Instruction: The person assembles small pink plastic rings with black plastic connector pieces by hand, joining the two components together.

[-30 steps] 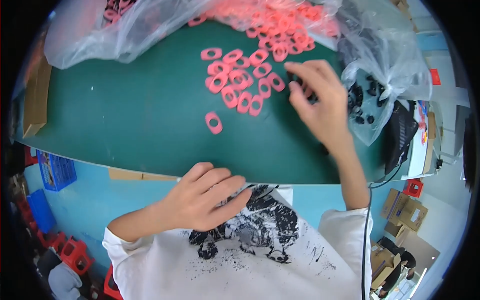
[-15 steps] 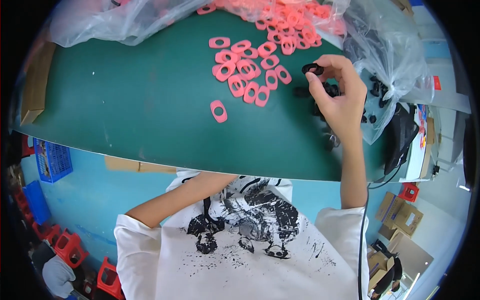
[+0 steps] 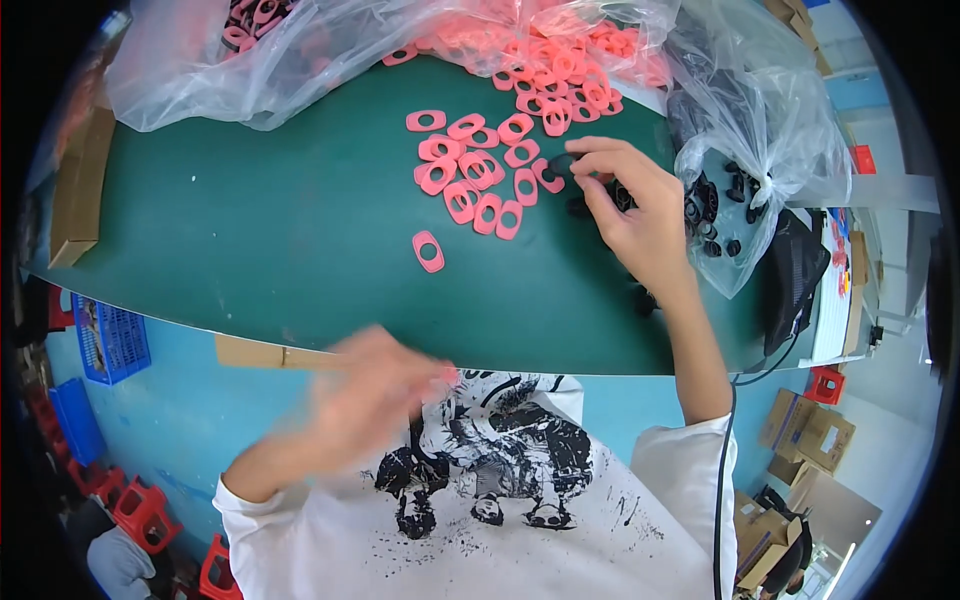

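Observation:
Between the thumb and fingers of my right hand (image 3: 640,210) is a small black oval part (image 3: 563,165), held above the green table at the right edge of a loose group of pink oval rings (image 3: 487,210). My left hand (image 3: 370,390), smeared by motion, is at the table's front edge before my shirt. A pink piece (image 3: 448,374) shows at its fingertips, mostly hidden. One pink ring (image 3: 428,251) lies apart from the group. More black parts (image 3: 642,298) lie beneath and beside my right hand, partly covered by it.
A large heap of pink rings (image 3: 590,70) spills from clear plastic at the back. A clear bag (image 3: 735,215) of black parts lies at the right beside a black mesh item (image 3: 797,275). A cardboard box (image 3: 84,190) stands at the left edge. A black cable (image 3: 727,480) runs down at right.
My left hand has risen from below the table edge into view, with a pink piece at its fingertips. My right hand has moved left and slightly down with the black part toward the pink rings.

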Motion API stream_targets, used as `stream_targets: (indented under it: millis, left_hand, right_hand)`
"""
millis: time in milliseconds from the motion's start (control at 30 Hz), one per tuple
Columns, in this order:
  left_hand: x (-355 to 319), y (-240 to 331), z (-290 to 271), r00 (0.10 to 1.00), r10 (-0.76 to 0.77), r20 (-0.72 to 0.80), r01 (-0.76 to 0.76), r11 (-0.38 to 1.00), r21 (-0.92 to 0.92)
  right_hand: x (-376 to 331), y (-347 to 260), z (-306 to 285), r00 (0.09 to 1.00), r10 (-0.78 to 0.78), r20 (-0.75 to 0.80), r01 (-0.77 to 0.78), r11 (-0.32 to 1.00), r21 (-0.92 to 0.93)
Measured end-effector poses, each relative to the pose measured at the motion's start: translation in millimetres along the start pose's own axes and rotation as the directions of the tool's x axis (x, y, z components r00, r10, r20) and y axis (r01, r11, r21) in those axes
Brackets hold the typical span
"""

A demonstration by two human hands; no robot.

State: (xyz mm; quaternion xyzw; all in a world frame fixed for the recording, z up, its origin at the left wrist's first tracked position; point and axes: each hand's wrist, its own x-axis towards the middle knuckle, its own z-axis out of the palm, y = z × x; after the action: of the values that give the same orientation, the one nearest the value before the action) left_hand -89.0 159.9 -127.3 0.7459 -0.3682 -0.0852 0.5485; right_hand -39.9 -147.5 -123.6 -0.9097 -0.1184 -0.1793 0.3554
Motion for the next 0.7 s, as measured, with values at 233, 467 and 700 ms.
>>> stream_targets:
  millis: [233,467,700]
  left_hand:
    - [51.3,-60.0,-55.3,0.989,0.096,-0.116,-0.017,0.835,0.55]
    - [50.1,-71.1,-57.1,0.989,0.053,-0.139,0.029,0.849,0.528]
    - [57.1,-69.2,-56.0,0.986,0.124,-0.113,-0.043,0.839,0.542]
  right_hand:
    - [13.2,9.7,-4.2,0.962,-0.089,0.257,0.114,0.99,-0.087]
    - [4.1,-15.5,4.1,0.982,0.187,0.031,-0.177,0.963,-0.202]
    - [9.3,-9.6,17.4,0.985,0.152,0.083,-0.116,0.935,-0.336]
